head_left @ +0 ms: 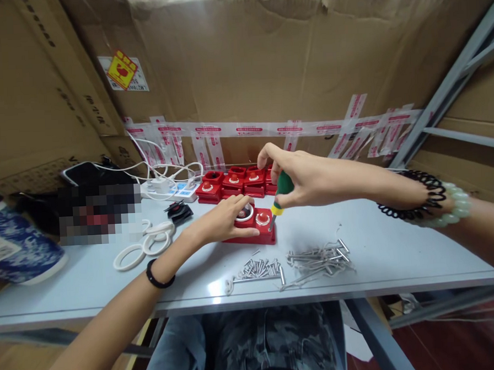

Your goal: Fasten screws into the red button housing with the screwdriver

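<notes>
My left hand (pixel 224 218) rests over the left part of a red button box (pixel 250 239) lying on the white table, fingers curled on its top and thumb along its near side. A white ring (pixel 249 213) with a dark centre shows partly beneath those fingers. My right hand (pixel 298 174) grips a screwdriver (pixel 284 187) with a green and yellow handle, held tilted. Its tip comes down at the box's right end, beside a round red button (pixel 263 218); whether it sits in a screw is too small to tell.
Behind stand several more red boxes (pixel 232 181). Loose screws (pixel 262 268) and metal rods with cords (pixel 321 258) lie near the front edge. To the left are white rings (pixel 145 251), a black packet (pixel 179 212), a power strip (pixel 185 192) and a blue-white cup (pixel 20 241).
</notes>
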Available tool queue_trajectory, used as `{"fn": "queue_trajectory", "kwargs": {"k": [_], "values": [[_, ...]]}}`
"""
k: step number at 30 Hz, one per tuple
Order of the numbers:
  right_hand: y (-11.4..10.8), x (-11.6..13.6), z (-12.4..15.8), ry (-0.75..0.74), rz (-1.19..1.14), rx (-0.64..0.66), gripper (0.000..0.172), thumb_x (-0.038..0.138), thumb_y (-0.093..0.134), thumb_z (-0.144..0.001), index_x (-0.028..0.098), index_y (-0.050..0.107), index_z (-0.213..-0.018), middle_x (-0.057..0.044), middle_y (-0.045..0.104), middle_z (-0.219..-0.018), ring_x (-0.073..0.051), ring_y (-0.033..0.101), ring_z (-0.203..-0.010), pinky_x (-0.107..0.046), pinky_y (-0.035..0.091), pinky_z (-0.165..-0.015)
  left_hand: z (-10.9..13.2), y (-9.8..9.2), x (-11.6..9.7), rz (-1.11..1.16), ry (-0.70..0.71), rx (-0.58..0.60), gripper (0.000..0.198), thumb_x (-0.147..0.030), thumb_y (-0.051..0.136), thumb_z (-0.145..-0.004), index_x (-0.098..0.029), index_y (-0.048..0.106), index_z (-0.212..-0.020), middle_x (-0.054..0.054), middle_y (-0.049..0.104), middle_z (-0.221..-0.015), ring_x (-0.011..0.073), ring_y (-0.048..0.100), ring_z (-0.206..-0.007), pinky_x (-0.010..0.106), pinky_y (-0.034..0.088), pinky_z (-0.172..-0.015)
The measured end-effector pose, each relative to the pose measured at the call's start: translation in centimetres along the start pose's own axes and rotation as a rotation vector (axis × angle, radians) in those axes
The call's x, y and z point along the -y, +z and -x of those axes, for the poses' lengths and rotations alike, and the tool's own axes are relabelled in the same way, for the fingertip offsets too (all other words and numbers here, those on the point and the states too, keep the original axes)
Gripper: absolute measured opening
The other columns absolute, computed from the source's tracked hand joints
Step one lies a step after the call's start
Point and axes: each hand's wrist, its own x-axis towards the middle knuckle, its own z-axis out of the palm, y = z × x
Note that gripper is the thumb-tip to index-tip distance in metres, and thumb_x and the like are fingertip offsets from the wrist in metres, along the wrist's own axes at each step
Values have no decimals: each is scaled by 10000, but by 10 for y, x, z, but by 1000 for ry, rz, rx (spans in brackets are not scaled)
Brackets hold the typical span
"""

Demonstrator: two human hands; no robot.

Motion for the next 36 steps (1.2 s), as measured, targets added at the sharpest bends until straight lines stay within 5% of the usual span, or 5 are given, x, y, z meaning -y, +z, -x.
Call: {"fn": "queue_trajectory", "kwargs": {"k": [12,19,26,30,36], "values": [[1,2,-1,-58,-109,-53,413,255,632,-684,217,443,-1050,-22,585,-885,-151,494,-721,-282,372,-585,0,-1,0,4,1,-8,593,-629,534,-787,-189,461,-1179,104,575,-1053,264,551,-946,371,439,-812],[-8,5,4,-73,-197,-239,252,183,580,-679,190,500,-918,-4,542,-836,-121,460,-691,-277,372,-586,1,-1,-2,-34,-23,-2,604,-635,520,-794,-168,474,-1175,122,576,-1054,272,557,-924,387,446,-797],[0,1,11,-78,-292,-263,243,201,597,-684,183,507,-908,1,543,-825,-108,456,-674,-271,379,-583,4,-10,-12,-64,91,-157,682,-646,571,-767,-223,417,-1280,134,468,-1299,319,408,-1235,495,322,-1028],[11,2,12,-95,-350,-227,240,207,602,-695,180,506,-914,11,543,-810,-95,447,-656,-255,378,-571,7,-7,-27,-94,250,-173,452,-597,579,-793,-231,605,-1058,107,418,-1370,332,248,-1360,517,209,-1108],[18,-1,10,-127,-377,-238,244,171,626,-688,170,517,-907,21,530,-780,-86,443,-640,-232,376,-547,9,7,-38,-111,336,-74,263,-449,566,-860,-213,676,-827,101,513,-1267,306,351,-1318,564,161,-1114]]}}
